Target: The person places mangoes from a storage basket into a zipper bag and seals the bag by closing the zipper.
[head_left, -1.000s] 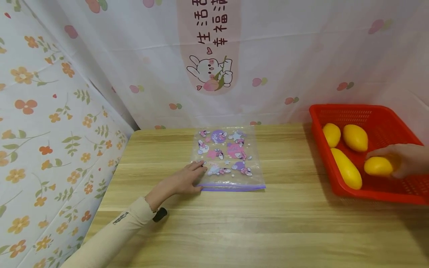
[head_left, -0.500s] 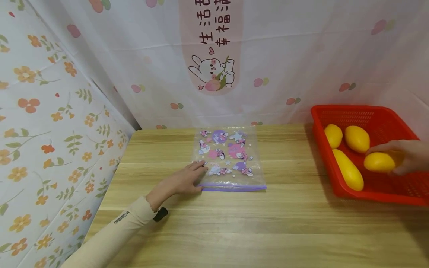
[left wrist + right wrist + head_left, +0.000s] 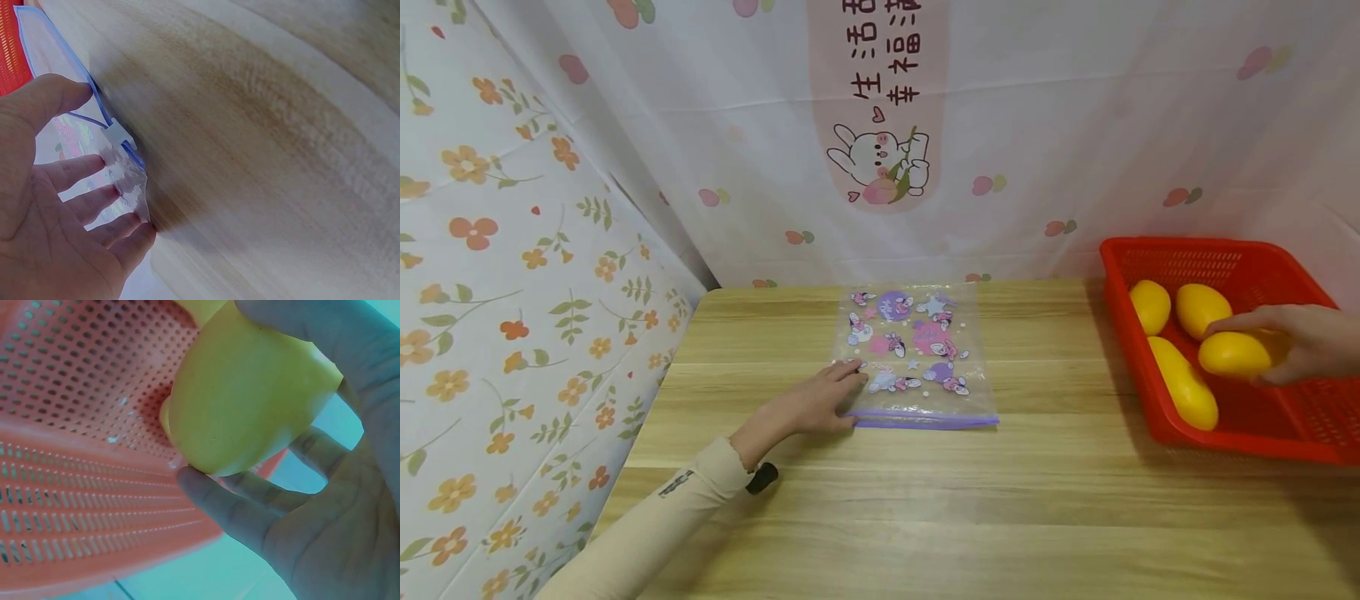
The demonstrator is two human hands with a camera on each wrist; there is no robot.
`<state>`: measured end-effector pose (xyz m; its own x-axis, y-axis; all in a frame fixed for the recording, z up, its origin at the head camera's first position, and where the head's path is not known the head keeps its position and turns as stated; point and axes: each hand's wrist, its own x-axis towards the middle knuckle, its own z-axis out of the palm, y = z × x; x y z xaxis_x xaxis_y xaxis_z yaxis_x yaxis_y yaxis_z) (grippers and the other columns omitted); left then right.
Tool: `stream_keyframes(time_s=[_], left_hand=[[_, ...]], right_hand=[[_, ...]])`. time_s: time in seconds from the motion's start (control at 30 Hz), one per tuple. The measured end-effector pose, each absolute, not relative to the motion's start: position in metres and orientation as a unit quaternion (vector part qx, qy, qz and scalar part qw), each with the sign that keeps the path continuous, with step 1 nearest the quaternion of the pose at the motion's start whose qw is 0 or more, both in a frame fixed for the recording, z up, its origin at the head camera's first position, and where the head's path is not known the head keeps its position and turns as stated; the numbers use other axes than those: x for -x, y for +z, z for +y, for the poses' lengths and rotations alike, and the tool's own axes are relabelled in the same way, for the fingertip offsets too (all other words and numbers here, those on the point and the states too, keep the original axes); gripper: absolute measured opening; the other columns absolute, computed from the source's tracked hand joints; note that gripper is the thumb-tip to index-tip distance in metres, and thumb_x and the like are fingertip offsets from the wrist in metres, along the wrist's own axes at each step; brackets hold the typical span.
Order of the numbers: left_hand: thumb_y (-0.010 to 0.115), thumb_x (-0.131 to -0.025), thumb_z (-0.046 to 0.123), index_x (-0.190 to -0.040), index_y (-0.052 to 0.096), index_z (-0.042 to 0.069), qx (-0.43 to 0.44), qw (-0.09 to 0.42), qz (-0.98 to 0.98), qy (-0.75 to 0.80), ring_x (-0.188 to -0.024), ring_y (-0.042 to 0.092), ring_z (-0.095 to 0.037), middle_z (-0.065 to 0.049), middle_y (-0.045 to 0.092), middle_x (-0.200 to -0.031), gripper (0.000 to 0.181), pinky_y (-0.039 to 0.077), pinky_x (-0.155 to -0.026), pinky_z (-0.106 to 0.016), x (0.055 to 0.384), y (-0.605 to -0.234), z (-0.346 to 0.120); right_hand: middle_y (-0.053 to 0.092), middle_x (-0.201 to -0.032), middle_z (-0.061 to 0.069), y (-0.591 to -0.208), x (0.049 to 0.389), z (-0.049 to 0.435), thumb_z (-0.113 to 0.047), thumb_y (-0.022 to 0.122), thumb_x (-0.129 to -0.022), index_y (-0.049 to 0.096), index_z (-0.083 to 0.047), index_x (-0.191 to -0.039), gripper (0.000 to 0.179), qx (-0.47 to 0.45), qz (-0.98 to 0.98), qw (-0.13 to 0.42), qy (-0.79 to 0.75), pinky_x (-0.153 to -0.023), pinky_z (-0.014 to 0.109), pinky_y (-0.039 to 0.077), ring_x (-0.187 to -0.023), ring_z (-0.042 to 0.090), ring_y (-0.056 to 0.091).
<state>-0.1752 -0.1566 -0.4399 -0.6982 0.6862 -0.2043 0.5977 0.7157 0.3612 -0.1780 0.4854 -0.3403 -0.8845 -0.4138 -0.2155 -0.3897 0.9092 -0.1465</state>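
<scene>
A clear zip bag (image 3: 917,404) with a purple zip and pink cartoon prints lies flat on the wooden table. My left hand (image 3: 808,406) rests on its left edge near the zip corner, fingers spread and touching the plastic. In the left wrist view the fingertips meet the bag's edge beside a white zip slider (image 3: 119,134). Over the red basket (image 3: 1138,367) at the right, my right hand (image 3: 1311,337) grips a yellow mango (image 3: 1232,356) between thumb and fingers. The right wrist view shows this mango (image 3: 244,394) large, its far end partly behind the hand.
Several other yellow mangoes, such as a long one (image 3: 1183,385), lie in the basket's left side. Behind the table hangs a white printed curtain (image 3: 1037,142), and a floral cloth (image 3: 512,333) covers the left side. A small black object (image 3: 763,478) shows by the left cuff.
The right hand has raised the mango slightly and carried it left within the basket's area. The left hand stays on the bag, while the head view has shifted a little.
</scene>
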Motion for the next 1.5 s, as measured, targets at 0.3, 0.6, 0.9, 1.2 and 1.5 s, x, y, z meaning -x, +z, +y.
stream_keyframes(time_s=[0.3, 0.6, 0.9, 1.2, 1.5], left_hand=[[0.071, -0.095, 0.024, -0.152, 0.039, -0.002, -0.349, 0.167, 0.912, 0.133, -0.146, 0.022, -0.048, -0.025, 0.024, -0.162, 0.071, 0.021, -0.118, -0.054, 0.176, -0.439, -0.154], [0.072, -0.094, 0.023, -0.151, 0.040, -0.004, -0.353, 0.165, 0.911, 0.134, -0.145, 0.023, -0.049, -0.026, 0.025, -0.161, 0.071, 0.022, -0.117, -0.055, 0.175, -0.439, -0.153], [0.072, -0.094, 0.022, -0.151, 0.040, -0.002, -0.350, 0.165, 0.912, 0.136, -0.145, 0.024, -0.049, -0.026, 0.026, -0.161, 0.070, 0.023, -0.117, -0.055, 0.175, -0.441, -0.153], [0.072, -0.094, 0.022, -0.151, 0.040, -0.003, -0.351, 0.166, 0.911, 0.140, -0.144, 0.023, -0.050, -0.027, 0.025, -0.160, 0.070, 0.024, -0.117, -0.055, 0.175, -0.439, -0.153], [0.072, -0.095, 0.022, -0.152, 0.039, -0.002, -0.346, 0.170, 0.913, 0.132, -0.144, 0.024, -0.050, -0.026, 0.025, -0.161, 0.070, 0.024, -0.116, -0.055, 0.174, -0.437, -0.154]], right_hand=[[0.067, -0.110, 0.001, -0.344, 0.179, 0.477, -0.020, 0.098, -0.061, 0.069, -0.004, -0.123, 0.071, 0.225, 0.968, 0.090, -0.071, -0.070, 0.023, 0.052, -0.087, 0.011, 0.054], [0.065, -0.109, 0.002, -0.338, 0.178, 0.463, -0.023, 0.097, -0.064, 0.068, -0.003, -0.125, 0.070, 0.215, 0.970, 0.083, -0.078, -0.067, 0.024, 0.051, -0.083, 0.013, 0.052], [0.063, -0.104, -0.001, -0.330, 0.172, 0.449, -0.022, 0.096, -0.065, 0.067, -0.002, -0.127, 0.071, 0.208, 0.970, 0.079, -0.098, -0.063, 0.023, 0.050, -0.079, 0.009, 0.050], [0.064, -0.105, 0.003, -0.316, 0.175, 0.428, -0.024, 0.096, -0.067, 0.065, -0.007, -0.132, 0.074, 0.196, 0.972, 0.104, -0.081, -0.061, 0.024, 0.050, -0.081, 0.017, 0.052], [0.055, -0.090, -0.002, -0.308, 0.170, 0.407, -0.026, 0.094, -0.071, 0.063, -0.017, -0.132, 0.069, 0.202, 0.971, 0.089, -0.091, -0.056, 0.024, 0.043, -0.070, 0.014, 0.047]])
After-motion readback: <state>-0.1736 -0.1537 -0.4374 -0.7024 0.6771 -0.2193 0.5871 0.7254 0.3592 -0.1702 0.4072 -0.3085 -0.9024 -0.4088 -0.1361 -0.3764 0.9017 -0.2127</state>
